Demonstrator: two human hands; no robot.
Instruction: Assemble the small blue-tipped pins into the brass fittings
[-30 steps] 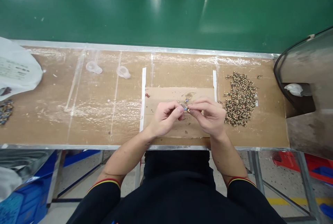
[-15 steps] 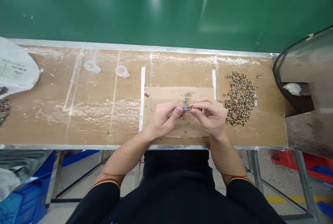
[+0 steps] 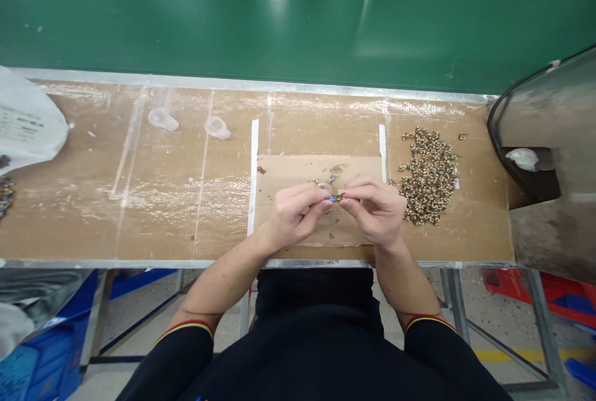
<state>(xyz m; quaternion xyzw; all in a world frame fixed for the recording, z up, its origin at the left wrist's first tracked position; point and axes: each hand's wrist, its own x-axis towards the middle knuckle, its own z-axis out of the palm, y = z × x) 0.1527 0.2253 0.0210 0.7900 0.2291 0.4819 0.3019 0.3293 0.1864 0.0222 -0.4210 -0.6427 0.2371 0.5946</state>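
My left hand (image 3: pixel 298 211) pinches a small blue part (image 3: pixel 332 198) between thumb and forefinger. Facing it, my right hand (image 3: pixel 376 207) pinches a small brass-coloured part (image 3: pixel 340 197), which meets the blue one end to end. Both hands are over a cardboard sheet (image 3: pixel 274 202) with white strips at its sides. Just beyond the fingertips another small blue and brass piece (image 3: pixel 332 179) lies on the sheet. A large pile of small brass-coloured parts (image 3: pixel 428 177) is to the right of my right hand.
Two clear plastic scoops (image 3: pixel 162 119) lie at the back left. A white bag (image 3: pixel 28 121) and a pile of coloured parts (image 3: pixel 6 195) are at the far left. At the right stands a metal housing (image 3: pixel 554 227) with a black cable. The table's front edge (image 3: pixel 162 263) runs below my forearms.
The fingers of my left hand have shifted slightly, and less of the blue part shows. Both hands remain together over the cardboard.
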